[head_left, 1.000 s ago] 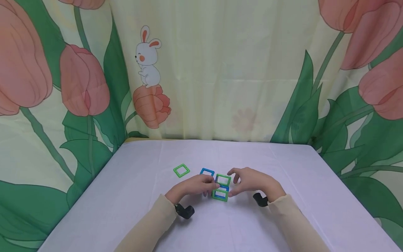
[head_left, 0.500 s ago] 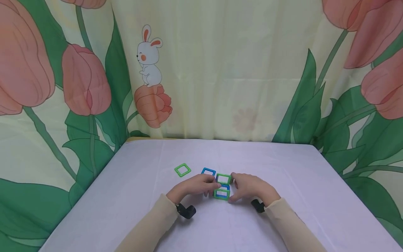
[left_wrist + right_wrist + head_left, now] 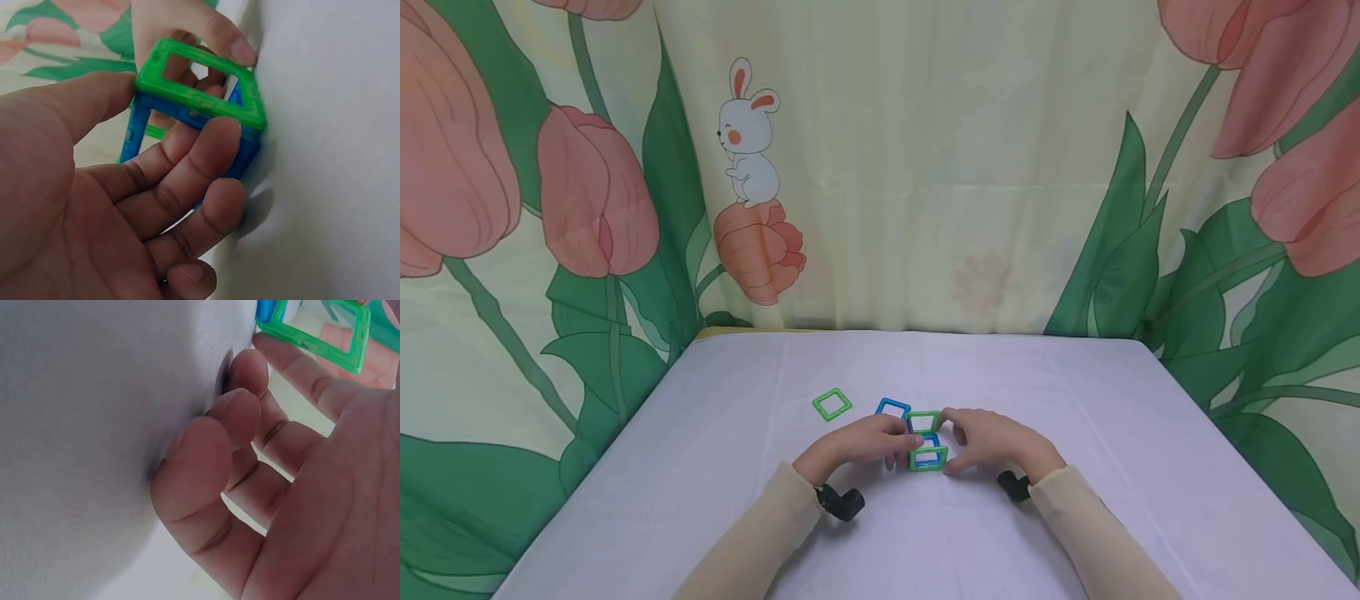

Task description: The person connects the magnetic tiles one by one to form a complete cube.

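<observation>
Green and blue square magnetic tiles stand joined as an open box between my hands. Its front green tile (image 3: 200, 81) and blue side tile (image 3: 134, 131) show in the left wrist view; the far green tile (image 3: 923, 422) rises behind in the head view. My left hand (image 3: 868, 440) grips the box's left side, thumb at the green tile's upper corner, fingers along the blue side. From the right, my right hand (image 3: 1003, 439) spans the box, index finger at the far green tile and thumb at the front one. Its other fingers (image 3: 194, 469) curl low by the cloth.
A loose green tile (image 3: 832, 404) lies flat to the left. One blue tile (image 3: 892, 407) lies just behind my left hand, partly hidden. White cloth (image 3: 1037, 375) covers the table, and a tulip-print curtain (image 3: 880, 167) hangs behind its far edge.
My right hand has moved in to the left, and its index finger has come to the far green tile. The box has turned slightly, its front tile now more level across.
</observation>
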`<state>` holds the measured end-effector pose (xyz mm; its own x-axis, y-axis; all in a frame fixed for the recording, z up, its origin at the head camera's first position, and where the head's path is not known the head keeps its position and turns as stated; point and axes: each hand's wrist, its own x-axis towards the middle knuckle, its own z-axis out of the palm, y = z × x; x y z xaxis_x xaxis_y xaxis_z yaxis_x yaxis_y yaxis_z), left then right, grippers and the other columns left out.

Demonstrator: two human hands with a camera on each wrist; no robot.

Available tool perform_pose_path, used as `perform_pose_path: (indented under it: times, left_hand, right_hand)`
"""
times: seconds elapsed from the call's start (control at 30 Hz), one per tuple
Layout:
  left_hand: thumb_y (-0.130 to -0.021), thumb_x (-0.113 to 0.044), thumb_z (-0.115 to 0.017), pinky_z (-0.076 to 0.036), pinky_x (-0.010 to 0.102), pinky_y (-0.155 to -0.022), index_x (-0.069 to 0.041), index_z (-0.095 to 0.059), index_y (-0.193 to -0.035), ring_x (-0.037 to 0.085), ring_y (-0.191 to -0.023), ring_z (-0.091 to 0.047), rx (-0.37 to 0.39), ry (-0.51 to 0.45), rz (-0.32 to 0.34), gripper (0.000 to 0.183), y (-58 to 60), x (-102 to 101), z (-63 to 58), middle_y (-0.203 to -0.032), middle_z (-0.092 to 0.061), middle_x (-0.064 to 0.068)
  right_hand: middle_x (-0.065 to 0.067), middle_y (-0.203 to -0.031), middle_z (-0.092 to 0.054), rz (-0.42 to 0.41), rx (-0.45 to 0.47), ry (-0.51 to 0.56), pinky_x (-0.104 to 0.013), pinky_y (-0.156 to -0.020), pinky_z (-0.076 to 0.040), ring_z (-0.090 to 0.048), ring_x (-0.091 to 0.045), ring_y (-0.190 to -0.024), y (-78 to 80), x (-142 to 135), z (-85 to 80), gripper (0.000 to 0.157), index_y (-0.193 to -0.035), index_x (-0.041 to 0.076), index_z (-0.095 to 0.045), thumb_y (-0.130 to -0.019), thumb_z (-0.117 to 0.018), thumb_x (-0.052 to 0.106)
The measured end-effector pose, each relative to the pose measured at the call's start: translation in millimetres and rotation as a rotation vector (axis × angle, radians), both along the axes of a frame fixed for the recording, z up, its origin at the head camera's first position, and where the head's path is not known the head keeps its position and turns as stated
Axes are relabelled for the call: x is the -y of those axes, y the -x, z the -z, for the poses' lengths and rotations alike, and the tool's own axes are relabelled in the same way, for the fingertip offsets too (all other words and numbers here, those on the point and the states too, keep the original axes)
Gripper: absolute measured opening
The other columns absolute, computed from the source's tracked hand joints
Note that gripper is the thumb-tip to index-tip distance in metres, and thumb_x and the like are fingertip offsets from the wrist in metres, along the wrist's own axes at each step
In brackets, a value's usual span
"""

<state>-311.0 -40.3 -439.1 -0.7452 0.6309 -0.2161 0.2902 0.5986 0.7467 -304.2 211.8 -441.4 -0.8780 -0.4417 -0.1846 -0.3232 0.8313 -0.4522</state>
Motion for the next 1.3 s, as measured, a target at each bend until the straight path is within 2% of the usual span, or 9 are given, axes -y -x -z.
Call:
perform_pose_path:
  times: [0.17, 0.27, 0.37, 0.63, 0.73, 0.9, 1.03, 1.13, 1.3]
  left_hand:
    - [-0.105, -0.043, -0.056, -0.046, 0.033, -0.081, -0.014, -0.076, -0.098, 0.016, -0.078, -0.063, 0.061, -0.051, 0.042, 0.036, 0.2, 4, -3.9, -0.085, -0.076, 0.0]
    - [-0.106, -0.039, -0.054, -0.045, 0.034, -0.086, -0.013, -0.077, -0.104, 0.016, -0.081, -0.063, 0.114, -0.081, 0.077, 0.035, -0.1, 6, -5.4, -0.089, -0.079, 0.001]
    - [-0.106, -0.037, -0.054, -0.044, 0.032, -0.088, -0.012, -0.08, -0.102, 0.014, -0.084, -0.062, 0.15, -0.088, 0.126, 0.036, -0.9, 7, -5.9, -0.092, -0.08, 0.001]
    - [-0.106, -0.039, -0.051, -0.045, 0.027, -0.086, -0.016, -0.081, -0.107, 0.013, -0.086, -0.064, 0.226, -0.032, 0.3, 0.037, -6.5, 7, -11.8, -0.103, -0.076, -0.003]
    - [-0.105, -0.041, -0.052, -0.044, 0.025, -0.086, -0.016, -0.08, -0.11, 0.012, -0.085, -0.064, 0.262, -0.004, 0.342, 0.038, -9.3, 6, -14.1, -0.104, -0.073, -0.002]
    - [-0.103, -0.041, -0.054, -0.043, 0.025, -0.083, -0.015, -0.078, -0.111, 0.011, -0.089, -0.06, 0.275, 0.027, 0.348, 0.036, -13.7, 1, -14.8, -0.1, -0.068, 0.001]
    - [-0.102, -0.042, -0.055, -0.042, 0.027, -0.08, -0.017, -0.078, -0.109, 0.012, -0.087, -0.058, 0.254, 0.046, 0.336, 0.035, -16.4, -1, -15.1, -0.092, -0.066, 0.003]
    - [-0.101, -0.042, -0.055, -0.043, 0.028, -0.082, -0.017, -0.077, -0.11, 0.012, -0.09, -0.058, 0.247, 0.048, 0.337, 0.035, -18.1, -2, -16.9, -0.088, -0.069, 0.006]
    - [-0.101, -0.045, -0.055, -0.044, 0.027, -0.085, -0.019, -0.076, -0.117, 0.01, -0.1, -0.06, 0.228, 0.077, 0.375, 0.037, -19.2, 4, -28.6, -0.096, -0.075, 0.005]
  right_hand:
    - [0.001, -0.083, -0.057, -0.043, 0.006, 0.043, -0.032, -0.07, -0.041, -0.053, -0.014, -0.076, 3.3, -4, 0.7, 0.057, -0.127, 0.021, -0.062, -0.077, -0.088, 0.027]
    - [0.002, -0.082, -0.057, -0.057, 0.005, 0.069, -0.03, -0.068, -0.042, -0.054, -0.013, -0.074, 5.4, -6, 1.1, 0.05, -0.122, 0.018, -0.062, -0.079, -0.085, 0.023]
    - [0.003, -0.08, -0.057, -0.068, -0.002, 0.082, -0.029, -0.068, -0.042, -0.054, -0.013, -0.073, 7.0, -7, 1.4, 0.04, -0.116, 0.017, -0.063, -0.081, -0.083, 0.021]
    - [0.004, -0.078, -0.057, -0.025, -0.018, 0.059, -0.032, -0.073, -0.044, -0.055, -0.012, -0.077, 9.2, -7, 4.1, 0.02, -0.106, 0.022, -0.064, -0.091, -0.077, 0.021]
    - [0.005, -0.077, -0.057, -0.027, -0.043, 0.047, -0.035, -0.075, -0.044, -0.055, -0.013, -0.079, 8.6, -6, 4.0, 0.015, -0.105, 0.025, -0.064, -0.094, -0.074, 0.021]
    - [0.004, -0.084, -0.06, -0.039, 0.003, 0.045, -0.036, -0.075, -0.045, -0.056, -0.016, -0.082, 2.6, -1, -2.5, 0.024, -0.103, 0.025, -0.064, -0.087, -0.078, 0.015]
    - [0.003, -0.089, -0.06, -0.016, 0.074, -0.001, -0.035, -0.073, -0.045, -0.055, -0.016, -0.084, -4.8, 5, -9.9, 0.044, -0.105, 0.022, -0.06, -0.074, -0.09, 0.03]
    - [0.003, -0.087, -0.06, -0.006, 0.065, -0.024, -0.035, -0.072, -0.045, -0.055, -0.015, -0.081, -9.5, 12, -13.1, 0.055, -0.102, 0.02, -0.059, -0.067, -0.094, 0.044]
    - [0.004, -0.079, -0.06, 0.032, 0.01, -0.07, -0.033, -0.067, -0.044, -0.055, -0.014, -0.074, -14.3, 20, -12.4, 0.052, -0.095, 0.02, -0.058, -0.068, -0.092, 0.049]
